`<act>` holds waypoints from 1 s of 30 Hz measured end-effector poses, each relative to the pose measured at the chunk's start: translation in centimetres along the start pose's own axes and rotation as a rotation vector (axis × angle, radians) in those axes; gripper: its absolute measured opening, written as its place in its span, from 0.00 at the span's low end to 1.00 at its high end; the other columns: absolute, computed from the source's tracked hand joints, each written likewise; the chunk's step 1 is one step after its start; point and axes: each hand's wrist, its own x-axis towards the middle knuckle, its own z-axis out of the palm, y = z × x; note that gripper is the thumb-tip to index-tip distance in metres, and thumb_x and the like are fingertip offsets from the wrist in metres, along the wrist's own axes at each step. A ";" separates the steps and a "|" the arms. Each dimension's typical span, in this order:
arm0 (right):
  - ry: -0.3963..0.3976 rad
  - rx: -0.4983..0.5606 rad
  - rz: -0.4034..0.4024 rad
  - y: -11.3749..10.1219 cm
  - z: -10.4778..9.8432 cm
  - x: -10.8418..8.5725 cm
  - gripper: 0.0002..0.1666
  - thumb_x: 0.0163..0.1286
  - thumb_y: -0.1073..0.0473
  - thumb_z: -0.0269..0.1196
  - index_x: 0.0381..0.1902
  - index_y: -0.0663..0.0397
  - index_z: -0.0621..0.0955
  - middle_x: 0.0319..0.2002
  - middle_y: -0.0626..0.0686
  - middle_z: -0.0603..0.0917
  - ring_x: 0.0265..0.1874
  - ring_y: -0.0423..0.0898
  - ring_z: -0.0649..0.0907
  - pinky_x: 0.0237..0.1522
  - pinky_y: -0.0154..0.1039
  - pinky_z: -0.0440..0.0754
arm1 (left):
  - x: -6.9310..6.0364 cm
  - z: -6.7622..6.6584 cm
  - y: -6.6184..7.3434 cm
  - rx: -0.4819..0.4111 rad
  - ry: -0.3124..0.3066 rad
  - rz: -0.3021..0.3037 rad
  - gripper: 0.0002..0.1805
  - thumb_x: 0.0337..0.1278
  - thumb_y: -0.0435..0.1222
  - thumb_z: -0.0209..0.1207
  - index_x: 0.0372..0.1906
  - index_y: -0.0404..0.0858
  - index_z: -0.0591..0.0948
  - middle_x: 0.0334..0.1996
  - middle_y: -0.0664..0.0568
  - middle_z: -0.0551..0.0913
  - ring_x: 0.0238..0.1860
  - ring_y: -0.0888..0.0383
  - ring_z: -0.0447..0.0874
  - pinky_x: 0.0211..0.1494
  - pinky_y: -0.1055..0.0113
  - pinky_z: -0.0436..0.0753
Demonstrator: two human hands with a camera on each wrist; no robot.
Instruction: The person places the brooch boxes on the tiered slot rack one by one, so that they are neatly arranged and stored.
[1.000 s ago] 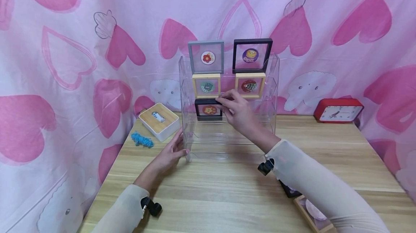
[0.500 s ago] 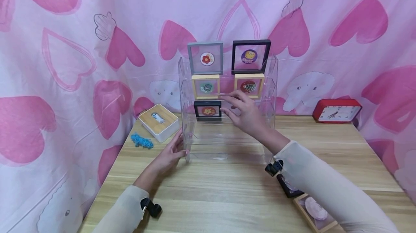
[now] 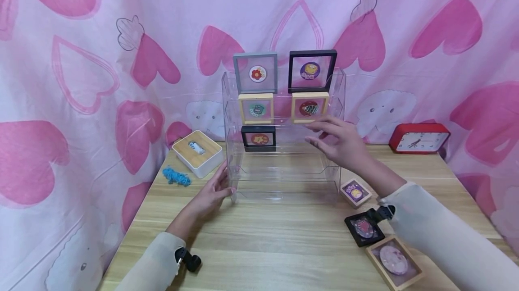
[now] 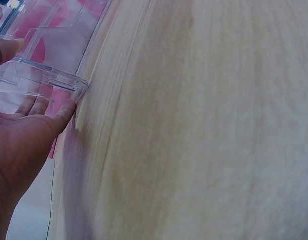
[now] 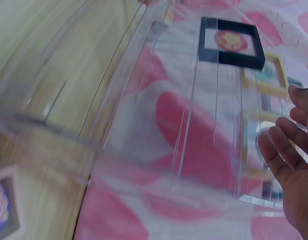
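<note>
A clear acrylic display rack (image 3: 279,195) stands upright on the table with small frames on its tiers. My left hand (image 3: 211,194) holds its lower left side, the thumb at the front edge and the fingers along the outside. My right hand (image 3: 342,142), holding nothing, hovers in front of the rack's right half with fingers loosely bent. Left of it, a small black frame (image 3: 259,138) with a red and yellow round piece sits on the third tier. Two light wooden frames (image 3: 256,109) are one tier up; a grey frame (image 3: 256,73) and a larger black frame (image 3: 311,71) stand on top.
On the right of the table lie a small light frame (image 3: 356,193), a black frame (image 3: 364,229) and a wooden frame (image 3: 394,261). A red clock (image 3: 420,138) stands behind. Left of the rack are a white box (image 3: 198,153) with a wooden lid and a blue bundle (image 3: 176,176).
My right hand has let go of the small black frame on the third tier and moved right, away from it. My left hand stays at the rack's side.
</note>
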 end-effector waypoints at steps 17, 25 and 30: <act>-0.012 -0.110 0.148 2.9 -5.4 -5.7 0.23 0.59 0.71 0.82 0.53 0.54 0.93 0.45 0.50 0.89 0.39 0.39 0.86 0.48 0.13 0.81 | -0.1 0.0 0.0 0.028 0.030 -0.026 0.56 0.79 0.27 0.58 0.89 0.76 0.44 0.94 0.51 0.42 0.93 0.41 0.38 0.92 0.38 0.52; -0.061 -0.141 0.242 4.2 -6.2 -9.3 0.23 0.60 0.68 0.83 0.53 0.49 0.93 0.47 0.49 0.91 0.39 0.33 0.85 0.45 0.13 0.80 | -0.1 0.0 0.1 0.000 0.027 -0.025 0.56 0.79 0.27 0.59 0.89 0.78 0.45 0.94 0.54 0.40 0.93 0.41 0.36 0.92 0.36 0.50; -0.164 -0.114 0.251 4.9 -6.3 -11.9 0.21 0.60 0.67 0.83 0.52 0.49 0.93 0.46 0.49 0.92 0.39 0.32 0.86 0.41 0.23 0.88 | -0.1 0.1 0.0 -0.001 0.027 -0.032 0.56 0.78 0.28 0.60 0.89 0.77 0.45 0.94 0.53 0.39 0.93 0.41 0.36 0.91 0.36 0.50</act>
